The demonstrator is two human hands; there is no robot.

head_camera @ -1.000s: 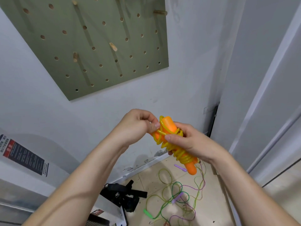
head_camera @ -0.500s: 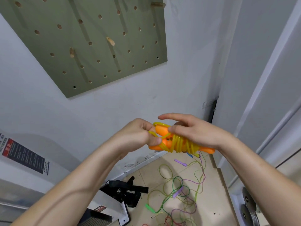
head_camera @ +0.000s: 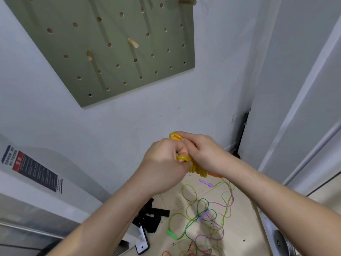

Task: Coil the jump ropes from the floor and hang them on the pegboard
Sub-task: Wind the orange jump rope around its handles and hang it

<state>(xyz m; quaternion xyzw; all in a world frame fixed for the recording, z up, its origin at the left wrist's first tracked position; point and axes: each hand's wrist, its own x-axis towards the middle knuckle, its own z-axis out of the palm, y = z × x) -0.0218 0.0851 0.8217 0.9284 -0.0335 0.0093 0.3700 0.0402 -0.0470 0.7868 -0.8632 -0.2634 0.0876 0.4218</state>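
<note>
A yellow jump rope with orange handles (head_camera: pixel 196 168) is coiled into a tight bundle at chest height. My left hand (head_camera: pixel 164 161) and my right hand (head_camera: pixel 203 154) both close on it, hiding most of the handles; a yellow loop pokes out above the fingers. The green pegboard (head_camera: pixel 114 71) hangs on the wall above left, with wooden pegs (head_camera: pixel 133 43) sticking out and nothing on them. More jump ropes (head_camera: pixel 203 215), green, purple and yellowish, lie tangled on the floor below my hands.
A black strap bundle (head_camera: pixel 149 217) and a phone (head_camera: pixel 142 242) lie on the floor by a white appliance (head_camera: pixel 36 191) at the left. A grey door (head_camera: pixel 295 89) stands to the right, with a metal weight disc (head_camera: pixel 282 244) at its foot.
The bundle has turned from upright to lying across, and both hands have closed tighter over it, hiding most of the orange handles. My view tilted slightly down.
</note>
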